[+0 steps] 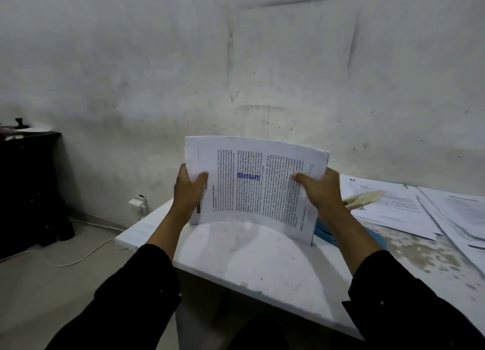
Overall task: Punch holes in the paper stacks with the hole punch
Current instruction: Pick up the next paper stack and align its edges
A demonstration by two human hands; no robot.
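Note:
A stack of printed paper (254,187) with a blue "APPROVED" stamp stands on its long edge on the white table (236,260), bowed toward me. My left hand (187,189) grips its left edge, thumb on the front sheet. My right hand (320,189) grips its right edge the same way. A hole punch with a cream handle (364,198) and a blue base (325,232) lies just behind my right wrist, mostly hidden by the paper and my arm.
More printed sheets (401,208) lie spread over the right part of the table, reaching its right edge. A stained wall stands close behind. On the left are a dark cabinet (29,187), a wall plug (137,204) and a white cable (86,255) on the floor.

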